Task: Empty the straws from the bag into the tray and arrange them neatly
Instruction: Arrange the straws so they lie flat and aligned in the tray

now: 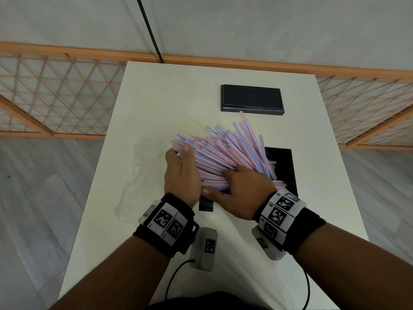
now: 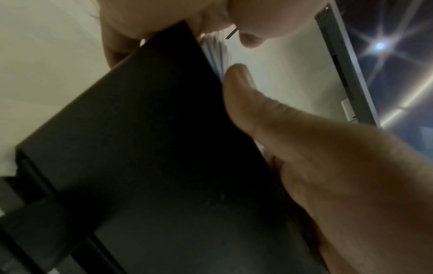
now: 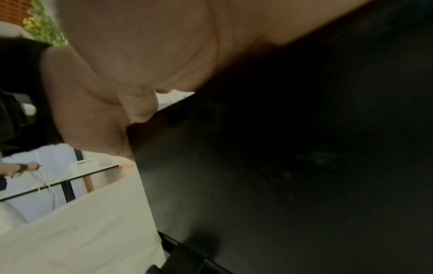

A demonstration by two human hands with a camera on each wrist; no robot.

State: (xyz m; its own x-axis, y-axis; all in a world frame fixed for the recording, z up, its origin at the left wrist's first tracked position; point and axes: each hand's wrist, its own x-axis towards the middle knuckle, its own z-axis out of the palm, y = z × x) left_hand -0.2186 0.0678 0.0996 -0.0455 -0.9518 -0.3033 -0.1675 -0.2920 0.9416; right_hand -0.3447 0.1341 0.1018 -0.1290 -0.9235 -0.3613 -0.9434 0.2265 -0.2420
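A thick bundle of pink-and-blue striped straws point(image 1: 223, 153) lies fanned out over a black tray point(image 1: 283, 166) at the middle of the white table point(image 1: 156, 97). My left hand point(image 1: 181, 173) holds the bundle's left side, its thumb lying along the top. My right hand point(image 1: 241, 189) grips the near end, fingers over the straws and thumb below. The left wrist view shows the tray's dark wall point(image 2: 140, 148), my thumb and a few straw ends point(image 2: 215, 55). In the right wrist view, palm and tray point(image 3: 281, 166) fill the frame. A clear, flattened bag point(image 1: 134, 182) lies to the left.
A second black tray-like piece point(image 1: 252, 98) sits near the table's far edge. A grey marker block point(image 1: 205, 247) with a cable rests near the front edge. A wooden lattice screen point(image 1: 55, 97) stands behind the table.
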